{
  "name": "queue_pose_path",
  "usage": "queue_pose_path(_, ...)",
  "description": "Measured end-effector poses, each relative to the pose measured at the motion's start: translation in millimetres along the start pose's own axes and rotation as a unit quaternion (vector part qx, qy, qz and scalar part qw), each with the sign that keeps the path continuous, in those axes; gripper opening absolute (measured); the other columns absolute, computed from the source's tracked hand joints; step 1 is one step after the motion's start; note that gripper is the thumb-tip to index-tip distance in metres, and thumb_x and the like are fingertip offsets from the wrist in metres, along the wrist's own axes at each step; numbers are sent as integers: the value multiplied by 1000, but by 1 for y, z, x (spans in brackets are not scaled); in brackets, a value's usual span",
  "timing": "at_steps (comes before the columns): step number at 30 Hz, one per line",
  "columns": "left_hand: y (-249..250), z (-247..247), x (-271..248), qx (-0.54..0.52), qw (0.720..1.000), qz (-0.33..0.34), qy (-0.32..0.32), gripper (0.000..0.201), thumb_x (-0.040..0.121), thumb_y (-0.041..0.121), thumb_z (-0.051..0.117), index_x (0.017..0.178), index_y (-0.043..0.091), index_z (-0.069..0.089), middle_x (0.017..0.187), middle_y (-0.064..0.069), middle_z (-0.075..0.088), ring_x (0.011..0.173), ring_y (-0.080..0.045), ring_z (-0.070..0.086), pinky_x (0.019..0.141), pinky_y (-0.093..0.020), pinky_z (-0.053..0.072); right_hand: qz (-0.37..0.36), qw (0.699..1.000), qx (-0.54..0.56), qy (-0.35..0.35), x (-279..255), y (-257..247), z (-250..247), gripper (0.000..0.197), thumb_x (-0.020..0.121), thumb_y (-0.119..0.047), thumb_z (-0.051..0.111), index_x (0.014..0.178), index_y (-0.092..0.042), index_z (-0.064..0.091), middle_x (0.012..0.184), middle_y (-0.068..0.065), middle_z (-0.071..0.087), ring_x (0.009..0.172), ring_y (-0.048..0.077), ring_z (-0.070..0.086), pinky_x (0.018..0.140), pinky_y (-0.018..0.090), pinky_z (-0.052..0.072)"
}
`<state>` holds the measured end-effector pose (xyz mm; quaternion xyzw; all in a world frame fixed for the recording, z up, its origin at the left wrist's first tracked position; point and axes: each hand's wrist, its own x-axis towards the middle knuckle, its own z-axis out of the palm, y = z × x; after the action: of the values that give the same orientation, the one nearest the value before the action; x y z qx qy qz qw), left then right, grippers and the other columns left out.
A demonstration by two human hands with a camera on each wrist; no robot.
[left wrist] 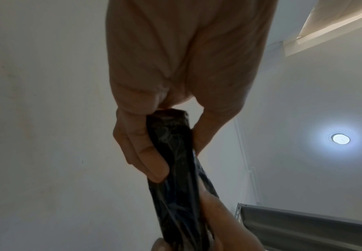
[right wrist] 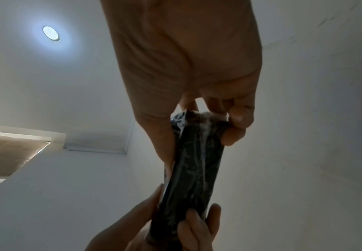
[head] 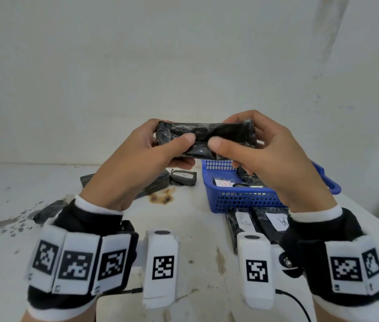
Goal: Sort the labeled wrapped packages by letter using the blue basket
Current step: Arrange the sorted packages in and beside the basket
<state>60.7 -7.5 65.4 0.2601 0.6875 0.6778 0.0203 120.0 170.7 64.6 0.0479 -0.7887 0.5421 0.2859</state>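
Observation:
A long black wrapped package (head: 203, 138) is held up in the air in front of me, lying crosswise. My left hand (head: 151, 154) grips its left end, thumb on the near face. My right hand (head: 248, 149) grips its right end the same way. No label shows on the side facing me. In the left wrist view the package (left wrist: 175, 161) runs between thumb and fingers; the right wrist view shows the package (right wrist: 195, 163) likewise. Below, the blue basket (head: 242, 198) sits on the table with a package labelled in red (head: 224, 183) inside.
Black packages lie on the stained white table (head: 183, 233): a small one with a white label (head: 183, 177) left of the basket, two labelled ones (head: 262, 223) in front of it, another (head: 49, 211) by my left wrist. A white wall stands close behind.

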Motion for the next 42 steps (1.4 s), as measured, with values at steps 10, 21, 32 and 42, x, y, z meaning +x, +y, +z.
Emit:
queue_pose_path(10,0,4,0,51,999,-5,12,34,87,36,66,108,11,59,81,-11,64,65,-23,53,54,-31,40,-17,1000,-13,-3,1,3,4,23,76,-31,83,89,-22,67,66,-15,63,58,-1,59,56,10,44)
queue_pose_path(21,1,-1,1,-69,997,23,22,38,93,11,60,127,16,47,117,2,61,84,-14,70,74,-33,59,25,997,68,-26,5,4,-2,49,78,-41,71,125,-26,62,110,11,71,72,18,69,64,27,51)
queue_pose_path(32,5,-1,0,-69,998,9,2,18,99,16,51,110,6,60,96,-13,72,82,-35,73,76,-37,61,-1,997,76,-15,3,1,-4,20,87,-31,68,104,-21,70,89,13,70,61,20,64,57,28,51)
queue_pose_path(42,5,7,-5,-37,999,20,-16,30,92,25,61,106,-1,54,97,-20,72,69,-27,73,60,-31,61,-2,999,42,22,1,-2,1,22,79,-45,72,83,-24,68,65,-8,65,47,10,55,45,20,42)
